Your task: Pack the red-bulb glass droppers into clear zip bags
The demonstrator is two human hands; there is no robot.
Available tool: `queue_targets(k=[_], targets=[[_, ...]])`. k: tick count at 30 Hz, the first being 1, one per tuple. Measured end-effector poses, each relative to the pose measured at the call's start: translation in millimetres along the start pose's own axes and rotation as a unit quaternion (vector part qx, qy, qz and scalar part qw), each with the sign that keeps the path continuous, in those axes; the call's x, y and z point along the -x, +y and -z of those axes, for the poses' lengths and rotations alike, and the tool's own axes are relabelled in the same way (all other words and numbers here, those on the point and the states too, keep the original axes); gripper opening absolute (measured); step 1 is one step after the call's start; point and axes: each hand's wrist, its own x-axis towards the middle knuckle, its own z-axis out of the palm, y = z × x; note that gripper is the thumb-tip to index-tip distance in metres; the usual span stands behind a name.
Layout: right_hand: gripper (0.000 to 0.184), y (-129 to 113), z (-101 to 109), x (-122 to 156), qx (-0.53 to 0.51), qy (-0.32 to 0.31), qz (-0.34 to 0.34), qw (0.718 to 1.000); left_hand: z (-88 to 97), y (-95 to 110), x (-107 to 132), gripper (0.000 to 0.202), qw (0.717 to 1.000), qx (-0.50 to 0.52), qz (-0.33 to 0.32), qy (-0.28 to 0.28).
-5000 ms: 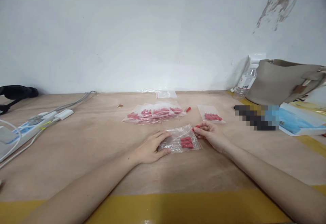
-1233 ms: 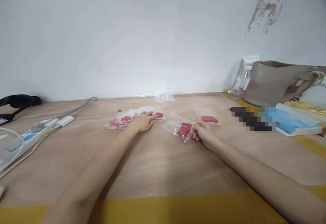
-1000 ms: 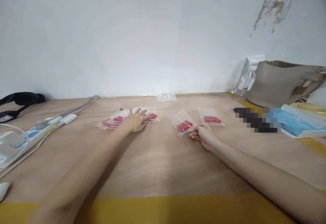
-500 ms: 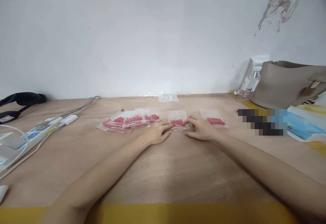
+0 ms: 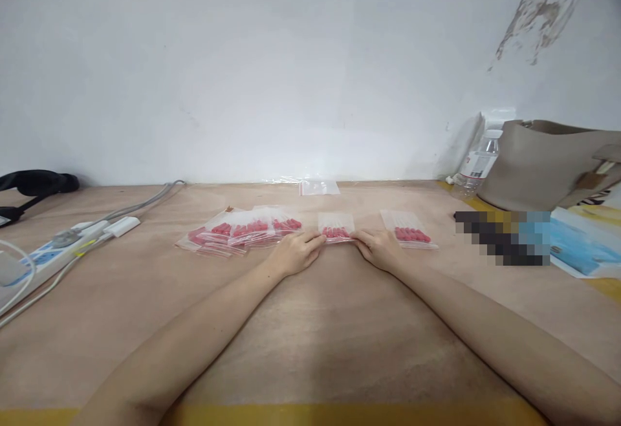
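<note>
A small clear zip bag (image 5: 336,220) with several red-ended pieces inside lies flat on the table. My left hand (image 5: 298,252) pinches its near left corner between thumb and fingers. At the near right corner, my right hand (image 5: 380,249) pinches the same bag's edge. Just left of my left hand, several similar zip bags (image 5: 250,227) with red contents overlap in a pile. One more filled zip bag (image 5: 409,229) lies to the right of my right hand. What exactly the red pieces are is too small to tell.
Flat zip bags (image 5: 320,187) lie against the wall at the back. A white power strip (image 5: 46,255) with cables and a black strap-like item (image 5: 39,183) are at left. At right stand a plastic bottle (image 5: 481,162) and a grey handbag (image 5: 538,164), near a blue package (image 5: 582,242).
My right hand's fingers have closed from a loose curve to a pinch on the bag's near right corner. My left hand has tightened at the left corner.
</note>
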Motion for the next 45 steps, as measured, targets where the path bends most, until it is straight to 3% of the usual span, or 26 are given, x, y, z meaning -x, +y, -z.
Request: queue_targets(k=[4,8,12,16,28,38,45], targets=[[0.028,-5,4,-3,0.064,-0.009,0.022,0.998,-5.6,-1,-1,0.025,0.997,-0.074,-0.038,0.003],[0.021,-7,6,-7,0.175,0.009,0.030,0.984,-7.2,-2,-4,0.024,0.994,-0.085,-0.068,-0.005],[0.021,-7,8,-7,0.225,0.009,0.100,0.969,-7.3,-3,-6,0.023,0.993,-0.096,-0.064,-0.002],[0.021,-4,10,-2,0.227,0.038,0.125,0.965,-6.6,-3,-7,0.023,0.993,-0.108,-0.050,0.002],[0.022,-3,9,-2,0.183,0.061,0.097,0.976,-1.8,-2,-9,0.024,0.991,-0.114,-0.073,0.020],[0.024,-45,-9,-31,0.163,0.108,0.168,0.966,-5.6,-4,-7,0.021,0.991,-0.100,-0.077,0.039],[0.028,-46,-15,-39,0.169,0.126,0.202,0.957,-4.7,-5,-6,0.020,0.991,-0.105,-0.073,0.033]])
